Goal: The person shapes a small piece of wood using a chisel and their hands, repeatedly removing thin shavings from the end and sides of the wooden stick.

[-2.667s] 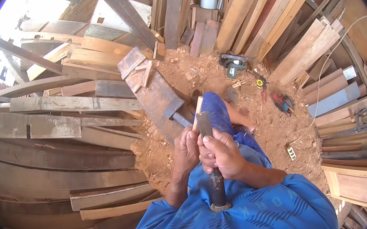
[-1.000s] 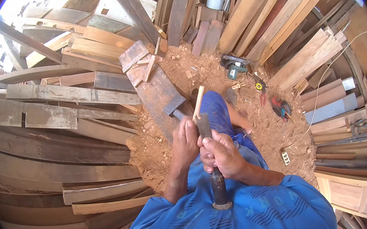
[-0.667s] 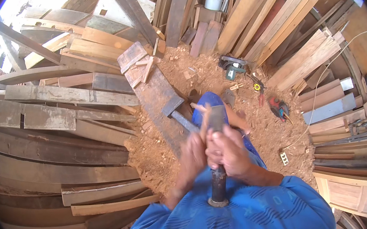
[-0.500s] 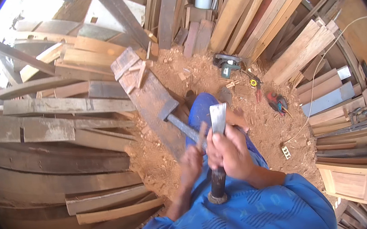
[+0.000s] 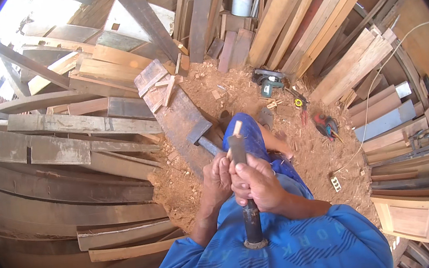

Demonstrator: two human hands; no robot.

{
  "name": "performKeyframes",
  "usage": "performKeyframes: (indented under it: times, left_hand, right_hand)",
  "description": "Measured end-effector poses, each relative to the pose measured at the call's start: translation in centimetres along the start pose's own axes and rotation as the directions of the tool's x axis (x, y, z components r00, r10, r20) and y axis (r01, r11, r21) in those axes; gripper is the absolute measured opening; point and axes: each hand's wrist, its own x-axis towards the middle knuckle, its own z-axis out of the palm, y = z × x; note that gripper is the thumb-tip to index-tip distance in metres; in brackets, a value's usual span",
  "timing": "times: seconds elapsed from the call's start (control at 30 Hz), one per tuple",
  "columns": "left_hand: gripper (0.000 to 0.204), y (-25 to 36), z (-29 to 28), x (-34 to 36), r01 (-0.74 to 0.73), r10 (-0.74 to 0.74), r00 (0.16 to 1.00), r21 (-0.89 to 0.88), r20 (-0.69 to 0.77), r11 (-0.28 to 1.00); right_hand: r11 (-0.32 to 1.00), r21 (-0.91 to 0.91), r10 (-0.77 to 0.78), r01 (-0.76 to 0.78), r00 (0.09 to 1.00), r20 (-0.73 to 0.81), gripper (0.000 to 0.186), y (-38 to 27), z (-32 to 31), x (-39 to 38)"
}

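My right hand (image 5: 258, 183) is wrapped round a wide chisel, with its blade (image 5: 237, 150) pointing up and away from me. The chisel's dark handle (image 5: 252, 222) runs down toward my blue shirt, its butt end at my belly. Close beside it, my left hand (image 5: 216, 179) pinches a thin wooden stick, whose pale tip (image 5: 237, 127) shows just past the blade. Most of the stick is hidden by the blade and my fingers. A hammer (image 5: 199, 132) lies with its head on a worn wooden plank (image 5: 178, 114), its handle passing toward my left hand.
Sawdust and shavings cover the floor. Ahead lie a green power tool (image 5: 268, 86), a yellow tape measure (image 5: 298, 102) and a red-and-black tool (image 5: 326, 125). A socket strip (image 5: 335, 183) with a white cord sits at right. Stacked boards (image 5: 68, 150) crowd the left; leaning planks (image 5: 278, 15) stand ahead.
My left hand has moved up and in toward the chisel, bringing the stick against or behind the blade. The blade has tilted and now looks dull grey instead of shiny.
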Motion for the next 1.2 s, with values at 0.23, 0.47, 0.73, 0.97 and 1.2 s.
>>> performKeyframes:
  times: [0.23, 0.47, 0.73, 0.97, 1.2]
  left_hand:
    - [0.027, -4.0, -0.6, -8.7, -0.011, -0.027, 0.983, 0.212, 0.179, 0.977]
    - [0.030, -3.0, -0.4, -3.1, 0.082, -0.079, 0.996, -0.120, 0.027, 0.989]
    - [0.012, -2.9, 2.2, -0.4, 0.052, -0.038, 0.994, -0.139, 0.099, 0.989]
    - [0.026, -2.1, 2.4, -1.0, 0.303, -0.188, 0.921, -0.321, 0.342, 0.897]
    - [0.038, -2.1, 2.7, 0.1, 0.533, -0.278, 0.813, -0.464, 0.511, 0.708]
  right_hand:
    - [0.873, 0.099, -0.479, 0.478, 0.878, -0.024, 0.019, -5.5, -0.4, -4.9]
    - [0.937, -0.285, -0.266, 0.201, 0.941, -0.211, 0.017, -5.5, -5.3, 0.1]
    - [0.702, -0.650, -0.477, 0.290, 0.869, -0.128, 0.015, -4.6, -6.5, 1.7]
    - [0.667, -0.711, -0.439, 0.224, 0.889, -0.132, 0.015, -4.4, -8.2, 1.7]
    - [0.812, -0.532, -0.418, 0.240, 0.875, -0.243, 0.018, -4.6, -7.5, 2.0]
